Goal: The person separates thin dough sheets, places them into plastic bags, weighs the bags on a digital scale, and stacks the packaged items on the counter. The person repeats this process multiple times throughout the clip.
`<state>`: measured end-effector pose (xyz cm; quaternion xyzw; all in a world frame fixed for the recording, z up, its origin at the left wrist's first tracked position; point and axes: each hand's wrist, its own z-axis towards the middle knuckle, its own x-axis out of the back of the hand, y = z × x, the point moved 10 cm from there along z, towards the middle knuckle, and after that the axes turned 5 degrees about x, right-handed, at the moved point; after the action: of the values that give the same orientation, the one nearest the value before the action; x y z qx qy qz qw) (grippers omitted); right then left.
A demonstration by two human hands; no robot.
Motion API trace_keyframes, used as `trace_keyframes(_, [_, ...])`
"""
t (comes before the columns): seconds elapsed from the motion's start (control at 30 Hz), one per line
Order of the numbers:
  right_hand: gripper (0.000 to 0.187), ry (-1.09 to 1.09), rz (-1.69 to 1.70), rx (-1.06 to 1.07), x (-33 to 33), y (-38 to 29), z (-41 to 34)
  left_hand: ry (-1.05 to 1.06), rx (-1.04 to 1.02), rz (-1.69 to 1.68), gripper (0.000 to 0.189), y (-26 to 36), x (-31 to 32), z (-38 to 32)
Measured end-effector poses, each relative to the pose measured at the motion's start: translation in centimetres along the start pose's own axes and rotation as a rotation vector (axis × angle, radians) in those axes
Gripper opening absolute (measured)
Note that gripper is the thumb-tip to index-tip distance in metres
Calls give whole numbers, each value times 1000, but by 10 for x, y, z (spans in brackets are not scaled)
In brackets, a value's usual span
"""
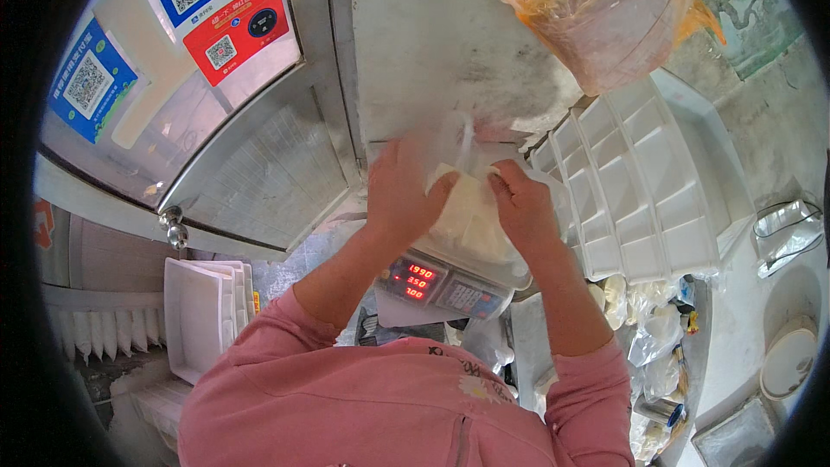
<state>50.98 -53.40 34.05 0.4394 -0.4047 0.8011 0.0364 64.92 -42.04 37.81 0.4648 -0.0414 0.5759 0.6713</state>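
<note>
A clear plastic bag (463, 136) with flat, pale yellowish food pieces (476, 217) in or under it lies on the tray of an electronic price scale (447, 285), whose red digits are lit. My left hand (405, 185) is at the bag's left side, blurred, with its thumb over the pale pieces; whether its fingers grip the plastic is unclear. My right hand (522, 201) pinches the bag's plastic at the right side between thumb and fingers.
White plastic crates (639, 188) stand at the right, below an orange plastic bag (616, 19). A metal-framed glass door or panel (253, 175) with payment-code signs is at the left. White trays (201, 311) stand lower left, several filled clear bags (655, 337) lower right.
</note>
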Motion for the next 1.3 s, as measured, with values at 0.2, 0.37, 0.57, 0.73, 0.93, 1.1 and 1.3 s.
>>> trace_keyframes(0.2, [12,-56,215,-522,-41,106,-24,-307,460,-727,36,-26,-45,-8])
trace_keyframes(0.37, [16,-19,495,-694,-52,134,-29,-115,-82,-2,26,39,-60,-16])
trace_keyframes(0.57, [15,160,18,-318,-14,94,6,-368,398,-781,19,-8,-84,-12])
trace_keyframes(0.73, [15,86,32,-192,-25,69,3,-414,652,-1178,23,-20,-66,-14])
trace_keyframes(0.93, [19,-102,610,-748,-75,146,-30,-443,575,-1085,28,-14,-53,5])
trace_keyframes(1.1, [32,-147,478,-907,-75,199,-67,-676,641,-913,30,-16,-64,-9])
trace_keyframes(1.3, [38,-280,-7,-358,-60,160,-36,-650,606,-969,32,-12,-67,-6])
